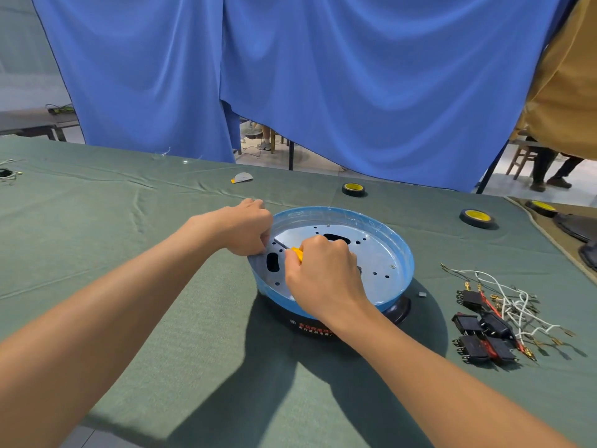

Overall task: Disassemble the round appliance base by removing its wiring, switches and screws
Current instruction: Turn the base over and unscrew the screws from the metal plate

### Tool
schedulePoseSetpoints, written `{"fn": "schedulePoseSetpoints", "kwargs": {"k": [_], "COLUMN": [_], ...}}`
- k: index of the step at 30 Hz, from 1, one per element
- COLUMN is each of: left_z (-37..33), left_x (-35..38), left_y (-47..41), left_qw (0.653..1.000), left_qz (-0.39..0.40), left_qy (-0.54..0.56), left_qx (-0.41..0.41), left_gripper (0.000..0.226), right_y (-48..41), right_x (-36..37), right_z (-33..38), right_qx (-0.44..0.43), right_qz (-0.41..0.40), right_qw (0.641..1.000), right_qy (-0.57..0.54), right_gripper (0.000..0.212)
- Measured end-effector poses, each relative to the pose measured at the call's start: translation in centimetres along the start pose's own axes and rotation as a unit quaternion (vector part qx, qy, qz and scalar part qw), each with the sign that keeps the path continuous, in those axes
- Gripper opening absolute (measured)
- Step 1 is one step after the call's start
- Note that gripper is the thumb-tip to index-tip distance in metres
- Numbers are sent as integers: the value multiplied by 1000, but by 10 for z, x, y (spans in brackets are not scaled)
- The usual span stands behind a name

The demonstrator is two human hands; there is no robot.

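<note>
Gripping a yellow-handled screwdriver (298, 252), right hand (323, 276), shaft angled up-left, left hand (245, 226) clenched on round base (400, 253) rim

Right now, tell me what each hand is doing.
Left hand: fingers closed, pinching at the rim of the round base.
Right hand: fingers closed around a yellow-handled screwdriver.

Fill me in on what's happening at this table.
A person is taking apart a round appliance base on a green-covered table. The left hand steadies the rim while the right hand works a yellow-handled screwdriver on the metal plate inside. The plate looks stripped of wiring already: a pile of black switches and loose wires lies to the right.
</note>
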State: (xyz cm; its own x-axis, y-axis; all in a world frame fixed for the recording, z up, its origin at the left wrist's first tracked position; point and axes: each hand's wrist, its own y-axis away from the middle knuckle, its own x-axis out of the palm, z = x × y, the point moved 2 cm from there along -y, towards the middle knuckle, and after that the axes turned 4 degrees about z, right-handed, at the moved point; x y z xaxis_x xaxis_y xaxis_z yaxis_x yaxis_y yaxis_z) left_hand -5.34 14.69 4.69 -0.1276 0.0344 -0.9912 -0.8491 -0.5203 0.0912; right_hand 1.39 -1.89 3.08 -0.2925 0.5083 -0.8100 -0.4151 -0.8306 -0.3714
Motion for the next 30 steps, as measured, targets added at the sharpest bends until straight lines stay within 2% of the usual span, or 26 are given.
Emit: {"fn": "schedulePoseSetpoints", "kwargs": {"k": [5, 8, 14, 17, 23, 30], "left_z": [-3, -4, -7, -8, -7, -11], "left_x": [5, 6, 5, 4, -5, -4], "left_y": [3, 4, 4, 5, 8, 7], "left_qw": [991, 988, 976, 975, 990, 981], "left_qz": [-87, -108, -125, -118, -37, -70], "left_qy": [-102, -101, -167, -178, -124, -169], "left_qx": [26, 43, 59, 63, 52, 62], "left_gripper": [15, 13, 26, 28, 14, 16], "right_y": [-6, -11, -11, -11, -13, -13], "right_x": [-10, -13, -14, -14, -13, -13], "right_z": [-8, -22, -39, -42, -46, -46], "right_qx": [-12, 12, 71, 87, 108, 117], "right_qz": [-22, -36, -54, -61, -61, -61], "right_qw": [999, 999, 996, 993, 990, 985], "right_qy": [22, 24, -23, -42, -67, -109], "right_gripper": [41, 40, 44, 45, 43, 47]}}
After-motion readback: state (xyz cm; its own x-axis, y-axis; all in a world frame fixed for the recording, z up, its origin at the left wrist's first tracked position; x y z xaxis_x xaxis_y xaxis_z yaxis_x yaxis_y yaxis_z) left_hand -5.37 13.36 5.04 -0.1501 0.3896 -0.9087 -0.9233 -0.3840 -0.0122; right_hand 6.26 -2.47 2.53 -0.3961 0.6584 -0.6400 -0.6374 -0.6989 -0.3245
